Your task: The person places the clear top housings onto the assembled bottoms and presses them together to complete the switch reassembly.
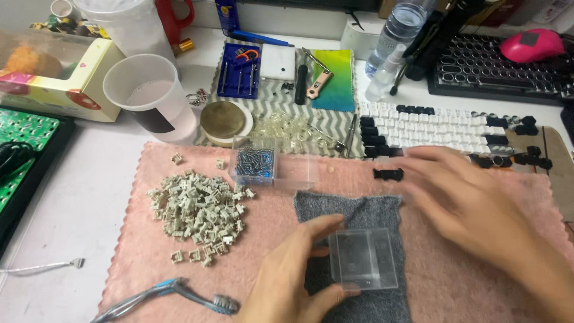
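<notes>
My left hand (293, 269) grips a small clear plastic box (363, 258) by its left side, resting it on a grey cloth (353, 212) laid over a pink towel (161, 275). My right hand (463, 200) is blurred above the towel to the right of the box, fingers spread, holding nothing I can see. A small black part (388, 174) lies just beyond its fingertips. A heap of grey keyboard switches (197, 212) lies on the towel to the left. A second clear box (256, 161) with small metal parts stands behind the heap.
A toothbrush (173, 294) lies at the towel's front left. A translucent cup (152, 96), a round tin (224, 119), a blue tool case (239, 72), a spray bottle (382, 75), loose black and white keycaps (436, 125) and a dark keyboard (496, 66) stand behind. A green circuit board (21, 143) lies far left.
</notes>
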